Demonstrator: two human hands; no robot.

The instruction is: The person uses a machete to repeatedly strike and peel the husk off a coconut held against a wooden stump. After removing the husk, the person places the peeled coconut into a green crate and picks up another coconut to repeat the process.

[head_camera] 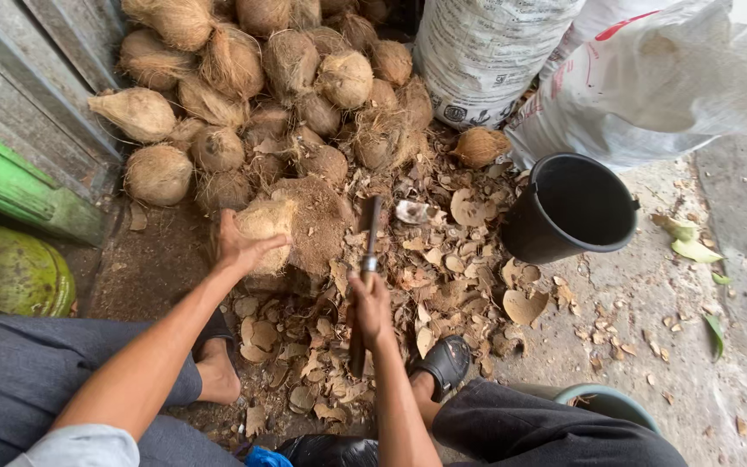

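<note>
Concrete ground (693, 346) littered with husk chips (443, 259), black bucket (569, 207) beside sacks (650, 78).

So the coconut (263, 227) is a pale tan, fibrous one, lighter than the rest, sitting up on a low block coated in brown husk dust, just in front of the heap of husked ones, and it's cupped from the near side, so its lower left is hidden. The knife (368, 251) is a long cleaver-type thing with a dark, worn blade and a metal collar where the handle starts. It's standing nearly upright just right of the coconut, not touching it.
</note>
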